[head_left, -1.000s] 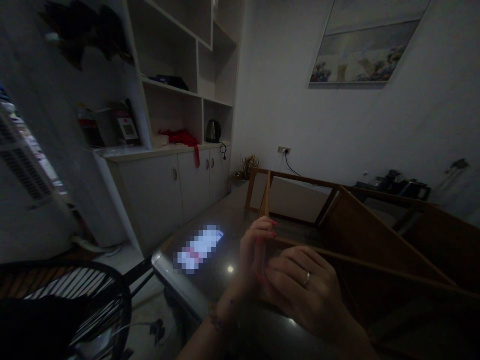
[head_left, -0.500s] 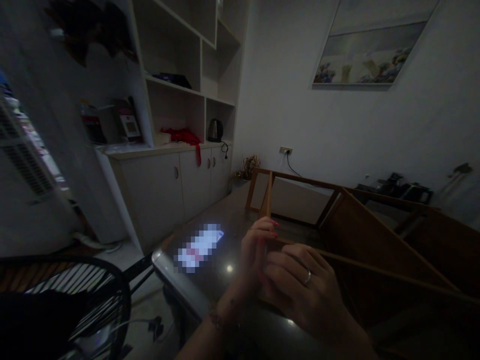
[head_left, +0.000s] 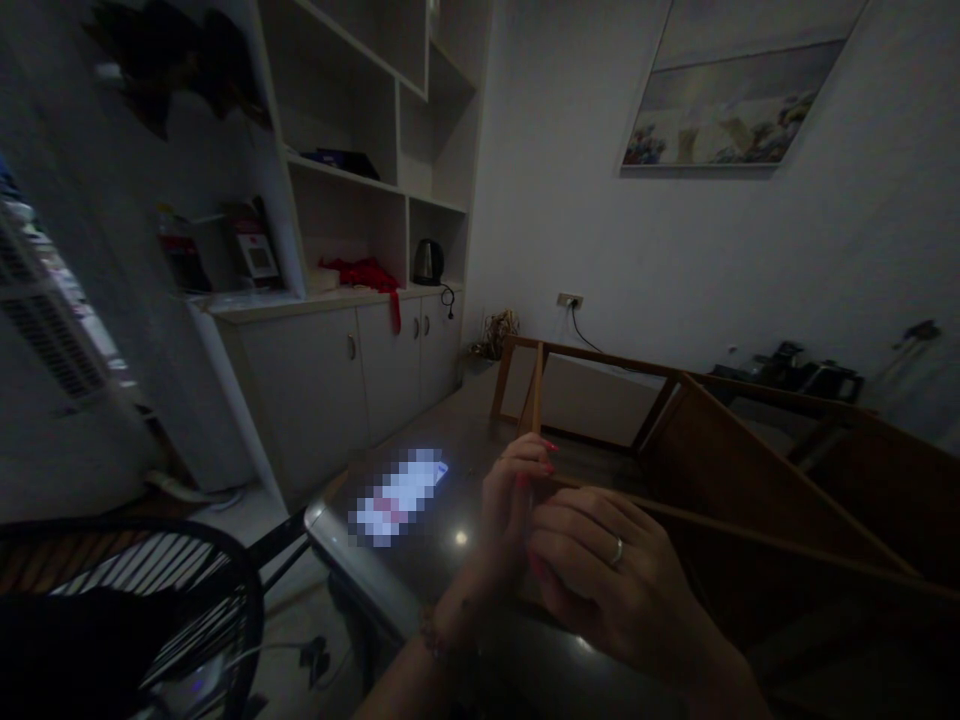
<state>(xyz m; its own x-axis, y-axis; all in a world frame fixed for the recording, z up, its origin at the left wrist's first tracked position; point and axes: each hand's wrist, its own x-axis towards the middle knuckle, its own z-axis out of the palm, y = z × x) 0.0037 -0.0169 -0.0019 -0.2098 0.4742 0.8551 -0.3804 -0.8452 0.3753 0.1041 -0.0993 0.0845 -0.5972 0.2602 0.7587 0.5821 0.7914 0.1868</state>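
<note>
A wooden frame with slanted panels (head_left: 720, 470) lies on a dark glossy table (head_left: 442, 590). My left hand (head_left: 510, 500), with red nails, is curled round the near corner of the frame where an upright slat (head_left: 536, 400) meets a rail. My right hand (head_left: 600, 575), wearing a ring, is closed against the same corner just right of the left hand. Its fingertips are pinched together; what they hold is hidden. A lit phone screen (head_left: 401, 492) lies on the table left of my hands.
White cupboards and open shelves (head_left: 352, 340) stand at the left with a kettle (head_left: 427, 263) and red cloth (head_left: 364, 273). A black wire chair (head_left: 150, 610) is at the lower left. A painting (head_left: 735, 100) hangs on the far wall.
My right hand has shifted slightly up and left against the frame corner. My left hand stays where it was.
</note>
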